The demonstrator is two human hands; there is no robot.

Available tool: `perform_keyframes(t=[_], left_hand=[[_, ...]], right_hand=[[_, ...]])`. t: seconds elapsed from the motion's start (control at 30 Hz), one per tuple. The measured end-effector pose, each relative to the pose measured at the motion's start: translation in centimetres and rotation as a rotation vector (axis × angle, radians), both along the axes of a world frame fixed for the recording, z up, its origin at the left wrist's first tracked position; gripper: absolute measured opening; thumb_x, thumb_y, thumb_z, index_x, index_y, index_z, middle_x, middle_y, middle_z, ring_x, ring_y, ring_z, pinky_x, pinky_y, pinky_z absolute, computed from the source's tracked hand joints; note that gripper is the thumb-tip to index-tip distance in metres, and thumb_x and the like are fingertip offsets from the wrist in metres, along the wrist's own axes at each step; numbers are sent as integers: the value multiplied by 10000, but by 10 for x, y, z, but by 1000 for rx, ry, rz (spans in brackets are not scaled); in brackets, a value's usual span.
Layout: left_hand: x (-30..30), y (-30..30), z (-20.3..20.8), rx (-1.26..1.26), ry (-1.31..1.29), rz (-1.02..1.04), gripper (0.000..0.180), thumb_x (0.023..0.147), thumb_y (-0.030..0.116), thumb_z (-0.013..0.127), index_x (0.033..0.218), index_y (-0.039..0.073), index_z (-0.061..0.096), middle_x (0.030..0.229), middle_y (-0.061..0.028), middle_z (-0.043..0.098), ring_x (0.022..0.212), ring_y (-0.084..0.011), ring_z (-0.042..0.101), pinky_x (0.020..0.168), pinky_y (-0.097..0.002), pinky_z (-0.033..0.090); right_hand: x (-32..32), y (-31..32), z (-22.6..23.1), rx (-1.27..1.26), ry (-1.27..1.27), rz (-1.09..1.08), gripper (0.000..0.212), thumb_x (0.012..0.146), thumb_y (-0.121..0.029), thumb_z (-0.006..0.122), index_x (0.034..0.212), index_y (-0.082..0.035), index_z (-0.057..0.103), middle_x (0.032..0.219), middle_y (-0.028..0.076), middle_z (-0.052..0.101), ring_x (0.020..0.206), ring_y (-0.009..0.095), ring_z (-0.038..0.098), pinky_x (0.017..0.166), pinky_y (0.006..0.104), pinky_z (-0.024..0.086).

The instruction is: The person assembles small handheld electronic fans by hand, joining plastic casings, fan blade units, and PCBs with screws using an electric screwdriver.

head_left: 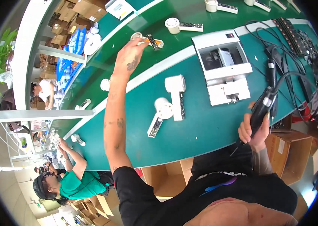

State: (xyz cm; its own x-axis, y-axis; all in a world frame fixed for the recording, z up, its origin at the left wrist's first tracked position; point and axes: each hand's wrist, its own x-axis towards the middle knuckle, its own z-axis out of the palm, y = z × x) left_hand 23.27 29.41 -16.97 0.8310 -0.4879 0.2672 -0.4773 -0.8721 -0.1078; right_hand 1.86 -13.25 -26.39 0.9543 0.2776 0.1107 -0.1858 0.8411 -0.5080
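Twice gripping in head view: with left hand (130,56), pinching white device (160,44) left of white machine (229,73); with right hand (258,140), clasping black screwdriver (261,113) at machine's near right. Probably picking up or placing device; next, likely calls for steady pinch.

Two white round-headed devices (180,84) lie on the counter (129,113) between the left fingers (139,41) and right fingers (244,132); one similar device (159,45) is at the left fingers. One black screwdriver (260,114) is in the right fingers, one white machine (226,75) beyond.
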Motion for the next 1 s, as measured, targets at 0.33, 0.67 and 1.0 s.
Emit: perform_keyframes(t=[0.33,0.67,1.0], left_hand=[[100,-4,-16,603,201,-282,160,863,70,645,972,134,743,973,-43,689,986,-260,681,867,-380,553],[106,1,3,435,409,-113,234,853,234,775,997,68,695,981,-85,642,918,-346,677,771,-469,566],[112,8,-13,335,418,-34,329,808,350,791,1000,89,733,933,-103,641,879,-350,669,743,-478,538]], right_hand=[[-5,-3,-19,-98,208,109,734,1003,-616,548,1374,-26,320,631,78,463,412,187,467,390,333,419],[0,-5,-18,-61,213,130,711,985,-574,624,1341,-36,326,651,97,480,431,202,481,405,333,436],[2,-4,-18,-104,211,174,719,960,-560,668,1324,-36,336,628,105,477,418,213,487,393,339,444]])
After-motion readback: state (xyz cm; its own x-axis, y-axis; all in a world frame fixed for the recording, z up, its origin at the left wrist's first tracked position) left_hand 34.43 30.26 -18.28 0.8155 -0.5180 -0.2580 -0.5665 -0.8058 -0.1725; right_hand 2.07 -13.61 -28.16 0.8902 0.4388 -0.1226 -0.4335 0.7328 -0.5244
